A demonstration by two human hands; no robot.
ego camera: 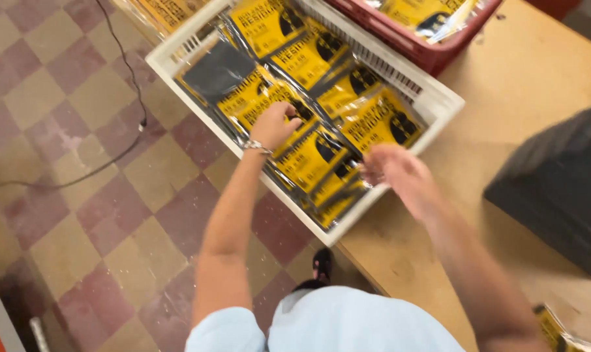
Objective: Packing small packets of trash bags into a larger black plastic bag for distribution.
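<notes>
A white plastic crate sits on the edge of a wooden table, overhanging the floor. It is packed with several flat yellow-and-black packets in clear wrap. My left hand reaches into the crate, fingers curled onto one yellow packet near the middle of the left row. My right hand is blurred, hovering over the packets at the crate's near corner with fingers apart; whether it touches them I cannot tell. A bracelet is on my left wrist.
A red crate with more yellow packets stands behind the white one. A dark grey box lies on the wooden table at right. A black cable trails over the checkered floor at left. Another packet peeks in at bottom right.
</notes>
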